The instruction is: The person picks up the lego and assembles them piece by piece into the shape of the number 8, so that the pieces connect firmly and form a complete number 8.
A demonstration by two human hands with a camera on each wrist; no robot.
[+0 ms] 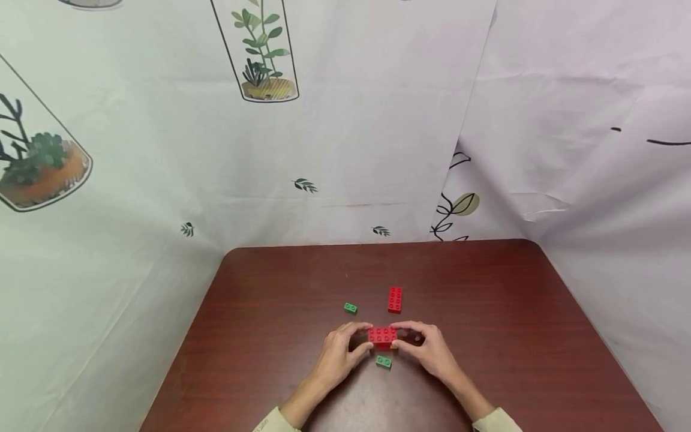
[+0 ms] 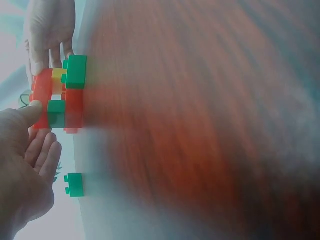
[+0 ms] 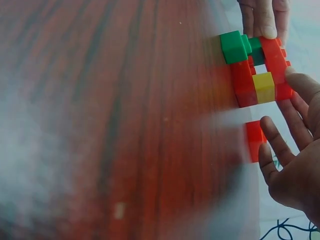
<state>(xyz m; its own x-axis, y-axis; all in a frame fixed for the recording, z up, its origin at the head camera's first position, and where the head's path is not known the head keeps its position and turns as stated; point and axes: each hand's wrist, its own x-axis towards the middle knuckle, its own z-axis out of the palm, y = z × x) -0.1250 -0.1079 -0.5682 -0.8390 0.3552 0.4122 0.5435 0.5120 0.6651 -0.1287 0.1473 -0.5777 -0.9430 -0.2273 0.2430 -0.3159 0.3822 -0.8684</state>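
At the middle of the table a toy-brick stack is topped by a red brick (image 1: 382, 334). My left hand (image 1: 336, 355) pinches its left end between thumb and fingers, and my right hand (image 1: 433, 353) does likewise at the right end. Beneath that top brick, the left wrist view shows a small green brick (image 2: 56, 114) under the left end. A yellow brick (image 3: 264, 88) sits under the right end, with a gap between the two. Both stand over a lower red brick (image 3: 243, 86). Just in front of the stack lies a loose small green brick (image 1: 384, 362).
Beyond the hands, a second small green brick (image 1: 350, 308) lies to the left and a loose red brick (image 1: 395, 299) to the right. The brown table (image 1: 270, 282) meets white printed cloth (image 1: 351, 150) at its back and sides.
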